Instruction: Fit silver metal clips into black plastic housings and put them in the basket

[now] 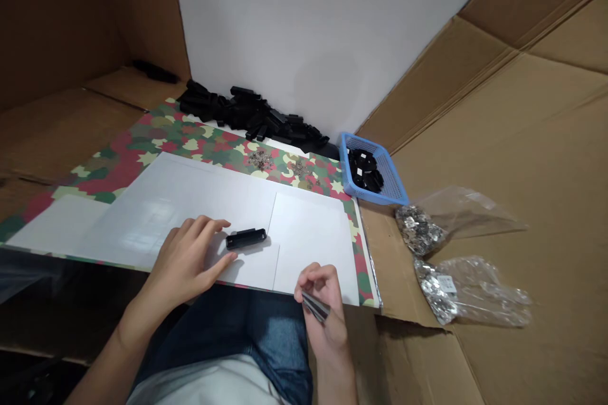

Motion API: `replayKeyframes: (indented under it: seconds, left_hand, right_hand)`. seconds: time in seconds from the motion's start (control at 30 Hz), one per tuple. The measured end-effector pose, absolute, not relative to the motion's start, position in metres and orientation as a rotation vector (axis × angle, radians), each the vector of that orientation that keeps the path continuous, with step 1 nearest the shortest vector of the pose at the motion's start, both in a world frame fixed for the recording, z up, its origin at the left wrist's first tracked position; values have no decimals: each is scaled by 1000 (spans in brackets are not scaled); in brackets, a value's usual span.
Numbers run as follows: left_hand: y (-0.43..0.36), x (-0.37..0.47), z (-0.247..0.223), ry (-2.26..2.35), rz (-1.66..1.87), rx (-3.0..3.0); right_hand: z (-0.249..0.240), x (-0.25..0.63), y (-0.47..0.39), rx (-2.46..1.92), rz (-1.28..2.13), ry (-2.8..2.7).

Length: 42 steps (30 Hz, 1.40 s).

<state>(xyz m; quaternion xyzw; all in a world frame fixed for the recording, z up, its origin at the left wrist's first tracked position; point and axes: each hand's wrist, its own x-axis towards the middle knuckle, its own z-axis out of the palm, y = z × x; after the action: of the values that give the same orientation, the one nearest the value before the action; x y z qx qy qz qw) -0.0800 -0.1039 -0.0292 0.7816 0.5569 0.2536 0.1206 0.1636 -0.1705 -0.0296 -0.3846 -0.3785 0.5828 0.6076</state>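
Observation:
A small black oblong plastic case (246, 239) lies on the white sheet in front of me. My left hand (187, 259) is at its left end, thumb and forefinger spread apart with nothing between them. Over the table's front edge, my right hand (323, 304) is closed around a slim, tapered grey metal tool (316, 307). Its tip is hidden by my fingers, so I cannot tell its exact kind.
Black plastic parts (256, 117) are heaped along the back wall. Two little piles of small metal pieces (260, 160) sit on the patterned cloth (209, 139). At right are a blue basket (394, 186) of black parts and two clear bags (446, 291) of metal pieces.

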Motion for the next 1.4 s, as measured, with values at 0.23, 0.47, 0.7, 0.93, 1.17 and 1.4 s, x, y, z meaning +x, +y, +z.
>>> replayKeyframes:
  seconds: [0.23, 0.47, 0.7, 0.93, 1.17, 1.4]
  left_hand:
    - [-143, -42, 0, 829, 932, 2011]
    - [-161, -18, -6, 624, 998, 1802]
    - [-156, -62, -12, 832, 1347, 1638]
    - [-180, -67, -60, 816, 819, 2005]
    - [-184, -47, -104, 981, 736, 1951]
    - [-187, -33, -45, 718, 951, 1733]
  right_hand:
    - [-31, 157, -176, -915, 1362, -1122]
    - [-40, 158, -182, -854, 1397, -1476]
    - [-39, 186, -189, -887, 1506, -1507]
    - [-49, 194, -207, -960, 1626, -1504]
    - [-68, 186, -220, -1148, 1673, -1513]
    - [-58, 168, -218, -1108, 1634, -1503]
